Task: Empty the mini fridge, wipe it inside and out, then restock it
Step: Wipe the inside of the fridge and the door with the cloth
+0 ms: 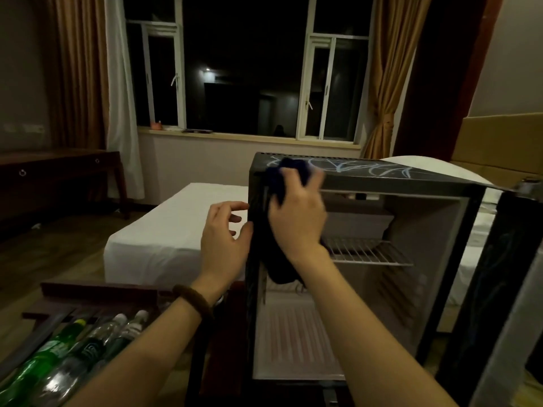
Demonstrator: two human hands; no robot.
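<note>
A: Step in hand?

B: The wiping, judged from the open and emptied mini fridge (pixel 367 259). Inside, only a bare wire shelf (pixel 367 252); no drinks left in it. Door (pixel 505 289) swung wide to the right.

A: And the hands?

B: Right hand (pixel 296 218) clenched around a dark blue cloth (pixel 279 183), pressing it on the top left front corner of the fridge, where top panel and front frame meet. One loose end of the cloth hanging down in front of the opening, below the wrist. Left hand (pixel 224 233) released, fingers loosely spread, fingertips touching the outer left wall near its front edge; probably steadying the box, holding nothing.

A: Where standing, the fridge?

B: At the right part of a dark wooden surface (pixel 97 292), close beside a white bed (pixel 176 227). Bottles (pixel 73 348) lying in a row at the left front corner of the same surface, well apart from the opening: a green one and some clear ones.

A: How far along?

B: Emptying done, it seems. Pale streaks on the top panel, so likely not finished there. Whether the inside already wiped, impossible to tell.

A: Next move?

B: Probably to drag the cloth along the top front edge toward the right corner, with firm pressure. Good to gather the hanging end first, to avoid catching on the wire shelf. Restocking only after all walls wiped.
</note>
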